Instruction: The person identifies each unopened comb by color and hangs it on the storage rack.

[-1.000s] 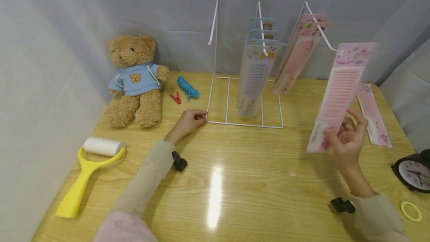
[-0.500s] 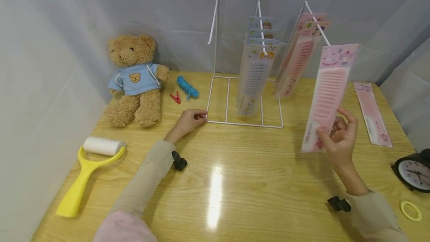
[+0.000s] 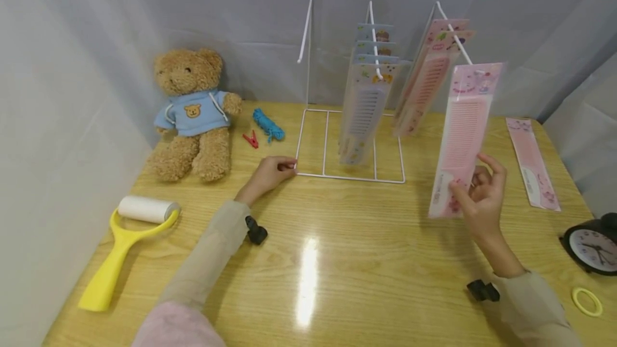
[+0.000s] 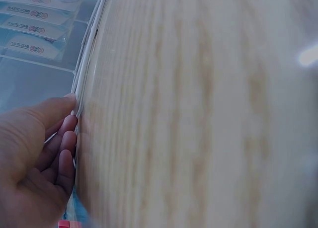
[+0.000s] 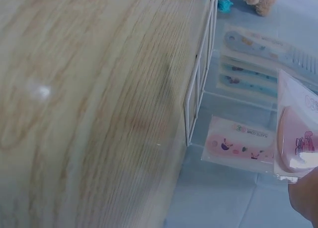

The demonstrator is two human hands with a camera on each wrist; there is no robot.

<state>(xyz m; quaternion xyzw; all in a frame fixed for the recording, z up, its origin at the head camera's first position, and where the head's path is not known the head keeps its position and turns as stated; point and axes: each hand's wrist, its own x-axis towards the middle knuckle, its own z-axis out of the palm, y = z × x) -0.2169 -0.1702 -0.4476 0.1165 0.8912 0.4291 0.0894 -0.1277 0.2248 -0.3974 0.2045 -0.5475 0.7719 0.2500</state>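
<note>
My right hand [image 3: 486, 210] pinches the lower end of a packaged pink comb [image 3: 463, 133] between thumb and fingers, holding it upright. The pack's top overlaps the tip of the right hook [image 3: 461, 50] of a white wire rack [image 3: 349, 178]. Behind it, pink comb packs [image 3: 429, 79] hang on that same hook. Bluish comb packs [image 3: 366, 114] hang from the middle hook, while the left hook [image 3: 305, 31] carries nothing. At the rack's front left corner, my left hand [image 3: 269, 175] pinches the wire; the left wrist view has thumb and fingertips [image 4: 68, 119] right at it.
Another pink comb pack [image 3: 532, 162] lies at the right, near a black alarm clock [image 3: 595, 245] and a yellow ring [image 3: 587, 302]. To the left are a teddy bear [image 3: 193, 114], a red clip [image 3: 250, 139], blue cord [image 3: 268, 125] and a yellow-handled roller [image 3: 115, 250].
My right hand has moved left with the pink comb pack, bringing its top from right of the right hook's tip to overlapping it. My left hand stays at the rack's corner.
</note>
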